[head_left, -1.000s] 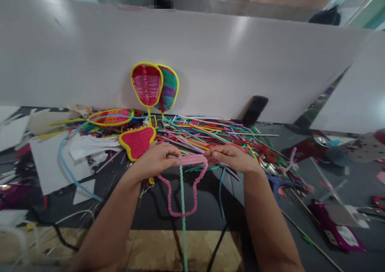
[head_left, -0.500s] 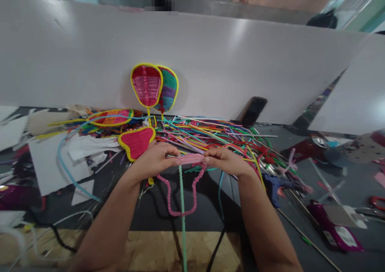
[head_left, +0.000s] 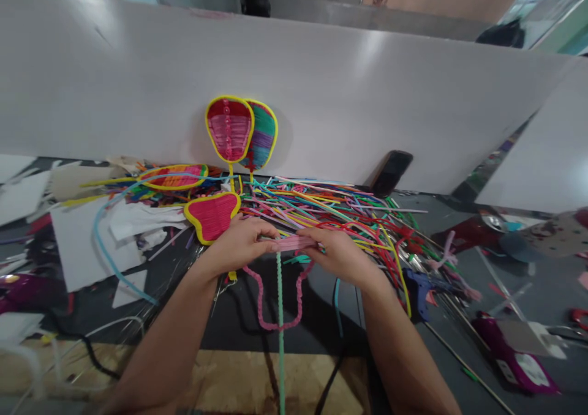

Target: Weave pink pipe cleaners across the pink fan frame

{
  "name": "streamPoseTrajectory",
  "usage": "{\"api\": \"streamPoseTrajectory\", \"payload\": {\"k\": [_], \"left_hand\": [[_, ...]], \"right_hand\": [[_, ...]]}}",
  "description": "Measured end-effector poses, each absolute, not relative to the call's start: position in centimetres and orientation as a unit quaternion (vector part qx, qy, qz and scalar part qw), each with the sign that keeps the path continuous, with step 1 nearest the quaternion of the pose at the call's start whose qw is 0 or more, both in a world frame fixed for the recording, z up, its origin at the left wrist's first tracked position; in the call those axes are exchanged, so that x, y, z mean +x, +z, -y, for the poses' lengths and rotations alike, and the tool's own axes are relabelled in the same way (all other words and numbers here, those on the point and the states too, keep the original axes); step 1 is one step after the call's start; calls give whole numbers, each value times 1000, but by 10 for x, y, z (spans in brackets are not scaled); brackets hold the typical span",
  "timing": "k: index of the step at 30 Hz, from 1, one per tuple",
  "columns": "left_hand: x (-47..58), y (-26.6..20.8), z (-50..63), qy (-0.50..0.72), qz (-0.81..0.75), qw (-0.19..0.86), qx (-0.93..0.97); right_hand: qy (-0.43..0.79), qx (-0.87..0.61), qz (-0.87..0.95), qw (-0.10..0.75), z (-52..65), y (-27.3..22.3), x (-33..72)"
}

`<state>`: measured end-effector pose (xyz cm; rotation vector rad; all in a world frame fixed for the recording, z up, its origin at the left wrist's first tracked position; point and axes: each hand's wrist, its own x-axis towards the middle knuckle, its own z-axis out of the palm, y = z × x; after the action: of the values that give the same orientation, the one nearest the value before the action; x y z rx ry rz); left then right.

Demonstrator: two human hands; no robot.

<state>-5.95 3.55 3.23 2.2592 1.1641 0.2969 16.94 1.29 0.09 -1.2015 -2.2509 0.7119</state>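
Observation:
Between my two hands is a pipe-cleaner frame whose upper bar is a flat band of pink pipe cleaners (head_left: 296,243). My left hand (head_left: 245,242) pinches the band's left end between thumb and fingers. At its right end, my right hand (head_left: 337,250) has its fingers closed over the band. A twisted pink pipe-cleaner loop (head_left: 260,299) hangs below in a U shape. Down its middle runs a pale green pipe-cleaner stem (head_left: 280,317), reaching the bottom of the view. Just beyond my left hand lies a red, yellow-rimmed pipe-cleaner shape (head_left: 212,215).
Loose pipe cleaners (head_left: 312,204) are heaped behind my hands. Two yellow-rimmed fans (head_left: 229,130) lean on the white partition (head_left: 321,84), and a phone (head_left: 392,172) stands there too. To the right lie a blue glue gun (head_left: 418,292) and a purple packet (head_left: 517,357).
My right hand has shifted from a fingertip pinch at the band's end to fingers laid over it. The left hand keeps its pinch. The whole view has moved slightly.

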Motion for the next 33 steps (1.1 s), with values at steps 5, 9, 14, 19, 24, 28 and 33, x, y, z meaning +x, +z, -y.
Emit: {"api": "streamPoseTrajectory", "payload": {"k": [5, 9, 14, 19, 24, 28, 33], "left_hand": [[-60, 33, -35, 115, -434, 282, 848], [-61, 30, -34, 120, -441, 285, 843], [-55, 24, -31, 130, -452, 263, 842], [-47, 25, -25, 122, -447, 247, 851], [-47, 30, -22, 124, -430, 247, 859], [-47, 31, -21, 116, -422, 256, 862], [-55, 32, -25, 120, -411, 263, 864]], "right_hand": [[258, -435, 831, 231, -11, 6, 169], [299, -425, 821, 237, -14, 2, 174], [366, -396, 801, 261, -19, -6, 174], [390, -386, 791, 273, -22, -8, 171], [418, -390, 777, 262, -22, -4, 174], [426, -390, 774, 260, -22, -3, 174], [440, -384, 769, 262, -24, -8, 178]]}}
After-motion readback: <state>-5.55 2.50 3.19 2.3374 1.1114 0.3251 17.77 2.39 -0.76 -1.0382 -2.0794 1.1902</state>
